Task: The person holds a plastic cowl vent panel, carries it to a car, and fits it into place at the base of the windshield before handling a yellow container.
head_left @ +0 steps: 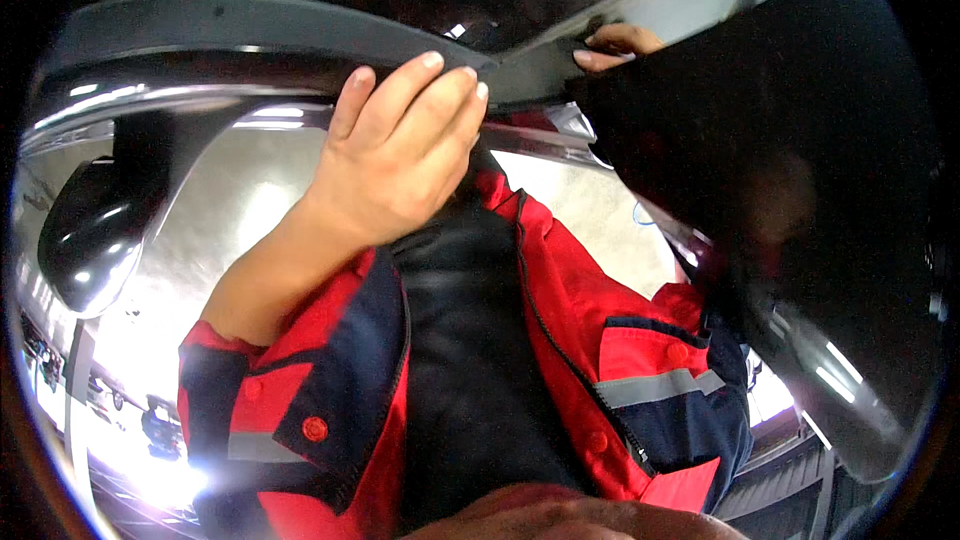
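Both grips' closure was unclear: left hand (398,148) on dark trim (250,25), right hand (622,40) mostly hidden by a black panel (760,100).

the left hand (400,155) reaches up with its fingers slightly spread, their tips at the edge of a long dark grey strip (240,25) that stretches off to that hand's left. right of it, the right hand (622,45) shows only as a few fingers at a grey section (535,75) between the hands; a broad black panel (800,120) hides the rest. well left of the left hand is a rounded glossy black part (95,230). below both hands hangs a red and navy jacket (570,260), unzipped over a dark top (460,360).
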Demonstrator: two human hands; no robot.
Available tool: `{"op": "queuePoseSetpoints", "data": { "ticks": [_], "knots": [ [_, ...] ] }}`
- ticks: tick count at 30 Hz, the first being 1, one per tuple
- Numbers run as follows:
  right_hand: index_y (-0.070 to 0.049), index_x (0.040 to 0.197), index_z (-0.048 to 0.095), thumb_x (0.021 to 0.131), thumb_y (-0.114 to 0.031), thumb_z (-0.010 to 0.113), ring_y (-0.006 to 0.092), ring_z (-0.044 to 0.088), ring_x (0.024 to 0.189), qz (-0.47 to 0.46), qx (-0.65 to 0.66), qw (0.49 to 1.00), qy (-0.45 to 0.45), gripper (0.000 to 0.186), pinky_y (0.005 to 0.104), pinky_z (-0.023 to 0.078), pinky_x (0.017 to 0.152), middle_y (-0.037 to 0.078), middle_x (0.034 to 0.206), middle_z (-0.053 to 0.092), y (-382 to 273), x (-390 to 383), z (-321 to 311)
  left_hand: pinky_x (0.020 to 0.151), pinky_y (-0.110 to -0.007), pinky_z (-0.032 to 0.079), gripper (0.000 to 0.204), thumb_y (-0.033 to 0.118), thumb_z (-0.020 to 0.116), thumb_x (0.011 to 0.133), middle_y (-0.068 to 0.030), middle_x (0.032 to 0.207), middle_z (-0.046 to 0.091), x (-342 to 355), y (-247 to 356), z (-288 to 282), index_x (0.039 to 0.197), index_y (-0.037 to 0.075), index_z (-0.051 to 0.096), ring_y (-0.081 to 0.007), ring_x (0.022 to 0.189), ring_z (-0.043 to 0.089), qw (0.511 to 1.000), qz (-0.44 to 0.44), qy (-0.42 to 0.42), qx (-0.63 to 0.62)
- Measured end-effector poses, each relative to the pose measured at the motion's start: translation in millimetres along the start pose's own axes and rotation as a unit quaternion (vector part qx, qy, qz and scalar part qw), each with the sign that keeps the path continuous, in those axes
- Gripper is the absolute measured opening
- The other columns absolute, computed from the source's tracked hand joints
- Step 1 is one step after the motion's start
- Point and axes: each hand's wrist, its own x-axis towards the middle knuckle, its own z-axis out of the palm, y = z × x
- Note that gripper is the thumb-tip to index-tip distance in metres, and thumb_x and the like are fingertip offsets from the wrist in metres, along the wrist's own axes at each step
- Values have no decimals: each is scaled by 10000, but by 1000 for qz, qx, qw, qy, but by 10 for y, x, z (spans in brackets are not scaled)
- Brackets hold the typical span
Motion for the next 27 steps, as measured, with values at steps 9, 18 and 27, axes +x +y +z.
{"op": "queuePoseSetpoints", "data": {
  "ticks": [9,18,27],
  "knots": [
    [-59,1159,633,800,-194,793,261,645,1055,-93,9,995,34,415,365,511,928,120,1094,636,-411,60,354,1186,-495,30,289,157,717,731,11,1002,634,-246,-448,-15,1016,176,756,-218,1064,517,998,-10,54,38],
    [-100,1045,683,763,-184,819,227,634,1002,-289,43,952,89,324,371,506,908,75,1061,626,-128,310,463,1170,-504,40,206,208,757,744,-4,1236,596,0,-292,-64,926,140,690,-242,1176,484,991,-121,-17,56],
    [-150,1037,751,749,-131,818,216,608,1016,-425,19,905,-1,296,341,506,869,44,1095,585,127,279,233,1073,-607,209,323,199,766,698,-34,1286,485,198,89,-268,983,106,646,-273,1217,401,969,-186,-125,99]
  ]
}}
